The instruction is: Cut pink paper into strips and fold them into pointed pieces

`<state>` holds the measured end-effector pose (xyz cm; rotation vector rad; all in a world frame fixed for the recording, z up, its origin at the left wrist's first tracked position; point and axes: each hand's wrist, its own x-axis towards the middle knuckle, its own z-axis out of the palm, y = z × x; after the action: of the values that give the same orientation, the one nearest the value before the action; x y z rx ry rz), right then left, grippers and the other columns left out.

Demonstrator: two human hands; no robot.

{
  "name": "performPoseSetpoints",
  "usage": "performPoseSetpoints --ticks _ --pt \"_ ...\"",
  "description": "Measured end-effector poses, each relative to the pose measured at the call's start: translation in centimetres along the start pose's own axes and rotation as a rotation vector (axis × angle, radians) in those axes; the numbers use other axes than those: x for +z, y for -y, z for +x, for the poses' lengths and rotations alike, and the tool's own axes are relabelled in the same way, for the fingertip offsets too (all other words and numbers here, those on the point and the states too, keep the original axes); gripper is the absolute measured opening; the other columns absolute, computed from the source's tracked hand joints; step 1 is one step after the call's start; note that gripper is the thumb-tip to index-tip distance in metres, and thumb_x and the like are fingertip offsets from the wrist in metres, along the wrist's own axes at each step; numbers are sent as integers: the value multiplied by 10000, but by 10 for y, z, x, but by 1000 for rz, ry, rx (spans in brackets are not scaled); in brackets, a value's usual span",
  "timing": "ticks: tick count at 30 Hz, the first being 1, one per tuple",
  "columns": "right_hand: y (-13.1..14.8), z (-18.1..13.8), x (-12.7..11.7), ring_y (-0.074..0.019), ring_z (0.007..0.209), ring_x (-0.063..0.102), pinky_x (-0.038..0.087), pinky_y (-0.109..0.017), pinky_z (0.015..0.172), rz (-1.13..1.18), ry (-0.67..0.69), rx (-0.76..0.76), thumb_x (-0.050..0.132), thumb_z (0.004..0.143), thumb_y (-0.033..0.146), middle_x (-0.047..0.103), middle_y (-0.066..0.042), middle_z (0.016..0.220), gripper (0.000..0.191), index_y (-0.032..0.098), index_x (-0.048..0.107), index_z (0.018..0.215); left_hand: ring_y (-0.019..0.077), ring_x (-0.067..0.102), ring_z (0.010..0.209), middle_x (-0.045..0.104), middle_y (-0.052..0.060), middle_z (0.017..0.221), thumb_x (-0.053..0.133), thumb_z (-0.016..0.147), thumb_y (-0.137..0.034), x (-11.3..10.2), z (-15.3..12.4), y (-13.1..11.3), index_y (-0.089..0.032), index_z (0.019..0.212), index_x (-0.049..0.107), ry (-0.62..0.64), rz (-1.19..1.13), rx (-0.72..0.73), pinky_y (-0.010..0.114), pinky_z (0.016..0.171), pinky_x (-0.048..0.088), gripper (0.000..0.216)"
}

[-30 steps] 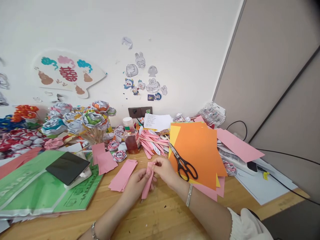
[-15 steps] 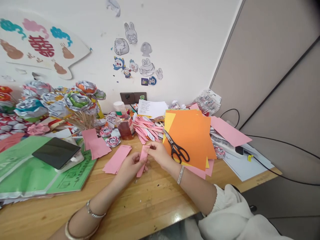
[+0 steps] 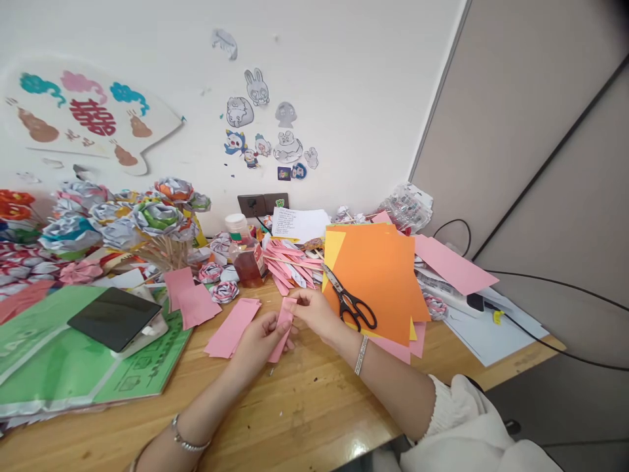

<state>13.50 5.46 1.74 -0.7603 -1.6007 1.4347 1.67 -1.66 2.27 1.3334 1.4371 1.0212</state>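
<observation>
My left hand [image 3: 259, 339] and my right hand [image 3: 314, 313] both pinch a narrow pink paper strip [image 3: 282, 329] just above the wooden table [image 3: 304, 406]. The left hand grips its lower part, and the right hand's fingers close on its upper end. A small stack of pink paper strips [image 3: 230, 318] lies flat just left of my hands. Black-handled scissors [image 3: 350, 298] rest on orange sheets [image 3: 381, 278] just right of my right hand.
A pile of folded pink strips [image 3: 289, 263], a brown glue bottle [image 3: 244, 255] and paper roses on sticks [image 3: 147, 219] stand behind. A dark tablet [image 3: 115, 318] lies on green sheets [image 3: 59, 360] at left. White papers and cables [image 3: 491, 321] sit at right.
The view shifted a little between frames. My hands stay together on the pink strip, with the right fingers working along its upper end.
</observation>
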Motion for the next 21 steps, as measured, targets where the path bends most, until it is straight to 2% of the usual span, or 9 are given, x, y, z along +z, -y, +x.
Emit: performPoseSetpoints --ticks 14,18,21 --pt "2 -1 1 -107 580 471 381 -221 548 134 14 51 634 619 303 526 15 608 181 148 539 615 169 615 535 641 0 519 576 657 -507 4 -2 -11 -168 731 574 -44 -61 -51 260 534 463 347" --pt "2 -1 1 -102 554 459 362 -212 510 155 16 72 636 615 303 514 18 595 188 149 527 605 171 616 535 646 -6 538 603 638 -470 6 -2 -10 -173 711 556 -56 -79 -64 271 538 473 310" --pt "4 -1 1 -101 573 456 370 -217 543 138 1 66 638 611 283 504 24 597 172 149 531 601 176 619 527 643 -13 512 633 611 -437 4 0 -8 -171 674 555 -62 -39 -56 271 541 473 284"
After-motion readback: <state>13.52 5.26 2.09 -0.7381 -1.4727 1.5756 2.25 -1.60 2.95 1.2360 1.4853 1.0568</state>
